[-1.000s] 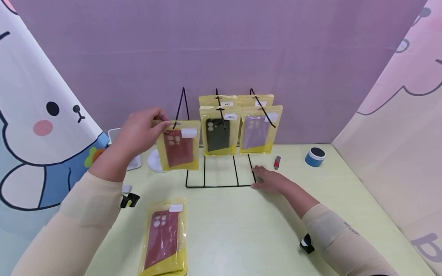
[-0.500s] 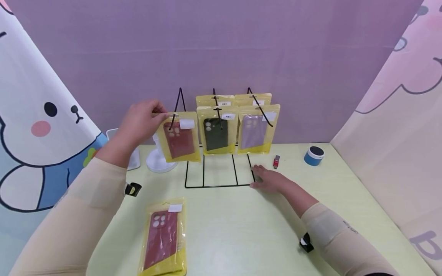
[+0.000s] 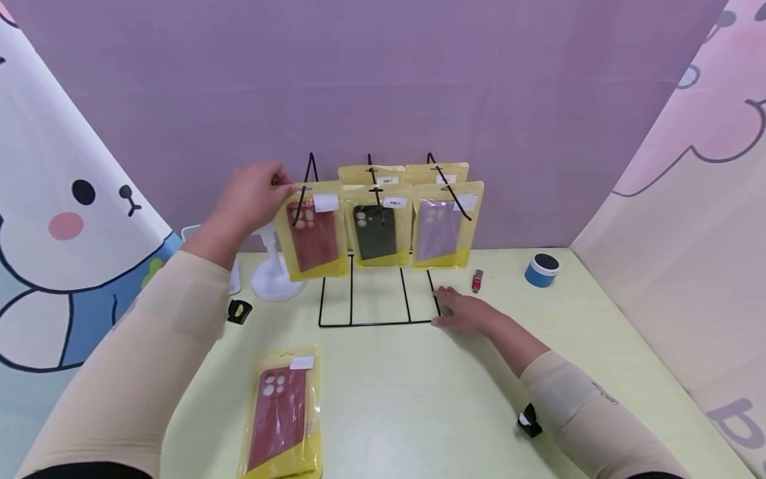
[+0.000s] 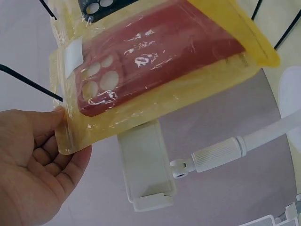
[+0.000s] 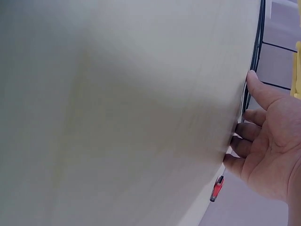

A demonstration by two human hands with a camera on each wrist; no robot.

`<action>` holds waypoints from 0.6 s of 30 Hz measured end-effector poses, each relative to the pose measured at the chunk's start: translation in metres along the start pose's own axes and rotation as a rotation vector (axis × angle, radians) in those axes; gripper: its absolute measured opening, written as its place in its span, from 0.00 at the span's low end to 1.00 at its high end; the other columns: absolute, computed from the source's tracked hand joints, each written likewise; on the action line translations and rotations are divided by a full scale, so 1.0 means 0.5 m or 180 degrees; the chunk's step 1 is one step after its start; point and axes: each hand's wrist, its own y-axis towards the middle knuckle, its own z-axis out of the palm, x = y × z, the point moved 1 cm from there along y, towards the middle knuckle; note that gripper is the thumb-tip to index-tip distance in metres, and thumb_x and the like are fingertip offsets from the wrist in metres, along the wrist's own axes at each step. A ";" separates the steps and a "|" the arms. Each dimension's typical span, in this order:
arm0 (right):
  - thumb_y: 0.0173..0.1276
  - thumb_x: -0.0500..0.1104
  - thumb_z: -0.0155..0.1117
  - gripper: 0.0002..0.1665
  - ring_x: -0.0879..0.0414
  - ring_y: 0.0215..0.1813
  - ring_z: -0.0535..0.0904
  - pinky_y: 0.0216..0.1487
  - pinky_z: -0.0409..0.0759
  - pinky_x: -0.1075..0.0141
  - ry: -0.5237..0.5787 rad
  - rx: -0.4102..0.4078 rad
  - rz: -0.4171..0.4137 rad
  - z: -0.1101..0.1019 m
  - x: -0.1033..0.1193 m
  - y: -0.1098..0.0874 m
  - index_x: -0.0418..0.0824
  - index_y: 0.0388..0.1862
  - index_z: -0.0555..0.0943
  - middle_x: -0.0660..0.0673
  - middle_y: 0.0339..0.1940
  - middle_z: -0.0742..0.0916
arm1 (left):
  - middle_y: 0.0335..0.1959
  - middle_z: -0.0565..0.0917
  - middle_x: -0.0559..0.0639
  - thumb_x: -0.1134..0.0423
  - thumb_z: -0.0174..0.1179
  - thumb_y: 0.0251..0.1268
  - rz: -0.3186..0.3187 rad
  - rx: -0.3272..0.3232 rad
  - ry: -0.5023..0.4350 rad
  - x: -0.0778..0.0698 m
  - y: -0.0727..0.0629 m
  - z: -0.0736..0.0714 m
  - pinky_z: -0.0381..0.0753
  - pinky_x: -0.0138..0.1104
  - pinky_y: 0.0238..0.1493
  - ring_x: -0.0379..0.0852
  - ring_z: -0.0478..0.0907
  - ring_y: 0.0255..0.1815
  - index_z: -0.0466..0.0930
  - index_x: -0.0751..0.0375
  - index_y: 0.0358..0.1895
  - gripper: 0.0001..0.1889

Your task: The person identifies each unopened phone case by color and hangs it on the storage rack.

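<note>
My left hand [image 3: 253, 197] pinches the top left corner of a yellow-edged bag with a red phone case [image 3: 315, 241]. In the left wrist view the thumb lies on the front of this bag [image 4: 160, 70], fingers behind. The bag hangs upright at the left hook of a black wire display rack [image 3: 377, 324], the hook's end showing in front. Bagged phone cases hang from the other hooks: dark green [image 3: 375, 234] in the middle, lilac [image 3: 441, 231] on the right, another bag behind each. My right hand [image 3: 465, 314] rests at the rack base's front right corner, fingers extended.
Another bagged red phone case [image 3: 280, 416] lies flat at the front left. A white phone stand [image 3: 275, 279] stands left behind the hanging bag. Right of the rack are a red USB stick [image 3: 477, 281] and a blue and white round container [image 3: 542, 270].
My left hand has raised the red case's bag and brought it back along the left hook, level with the other front bags. My right hand has stayed at the base.
</note>
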 end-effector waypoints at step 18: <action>0.71 0.61 0.57 0.47 0.41 0.81 0.47 0.76 0.55 0.42 -0.0022 0.0046 0.0022 -0.005 0.013 -0.007 0.42 0.79 0.54 0.37 0.81 0.55 | 0.48 0.79 0.59 0.56 0.51 0.76 -0.0028 0.0070 -0.0145 0.005 0.050 0.005 0.78 0.49 0.49 0.56 0.74 0.49 0.75 0.62 0.50 0.12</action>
